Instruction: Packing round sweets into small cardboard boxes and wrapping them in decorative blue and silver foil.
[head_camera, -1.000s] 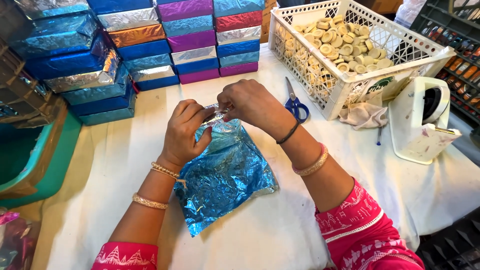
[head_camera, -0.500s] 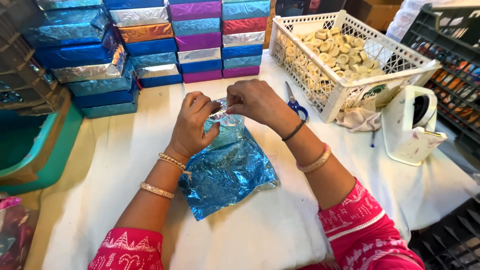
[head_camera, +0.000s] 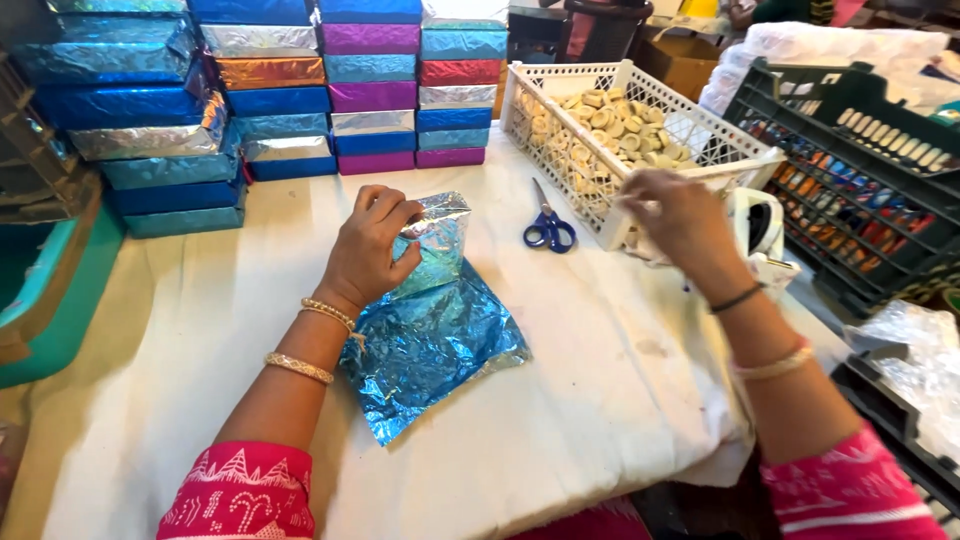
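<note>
A crumpled sheet of shiny blue foil wrap (head_camera: 435, 345) lies on the white cloth-covered table (head_camera: 600, 400). A small box (head_camera: 432, 245) half wrapped in the foil stands on it, and my left hand (head_camera: 368, 250) grips the box from the left side. My right hand (head_camera: 672, 215) hovers off to the right, next to the white plastic basket (head_camera: 700, 130) and above a white tape dispenser (head_camera: 762, 232). Whether its curled fingers hold anything I cannot tell.
The basket holds several pale round pieces (head_camera: 605, 115). Blue-handled scissors (head_camera: 547, 225) lie between box and basket. Stacks of foil-wrapped boxes (head_camera: 280, 90) line the back. A dark crate (head_camera: 860, 170) stands at right, a teal tray (head_camera: 50, 300) at left.
My right hand has left the box top and moved right toward the basket. My left hand stays on the box, now alone. The camera view has shifted.
</note>
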